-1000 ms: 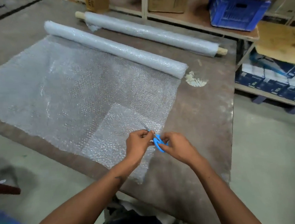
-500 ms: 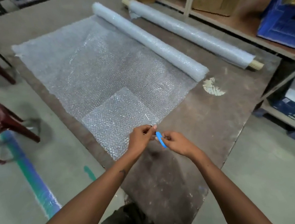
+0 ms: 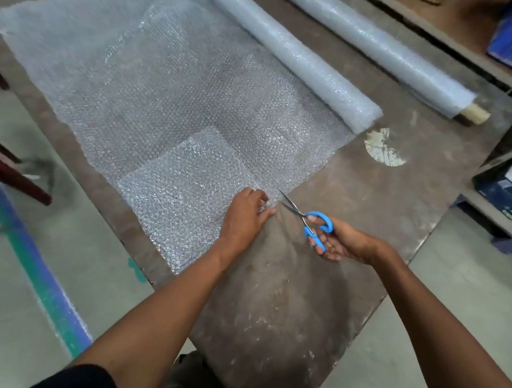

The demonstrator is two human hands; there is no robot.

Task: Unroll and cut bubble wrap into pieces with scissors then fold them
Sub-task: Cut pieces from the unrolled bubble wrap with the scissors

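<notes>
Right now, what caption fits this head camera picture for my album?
Left hand holds the bubble wrap edge while right hand brings open blue scissors to it.

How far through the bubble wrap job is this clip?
Done: the bubble wrap sheet is unrolled, with one smaller piece lying on it. In hand: left hand holds the sheet's edge, right hand brings open scissors to it. Left: further cuts and folding.
</notes>
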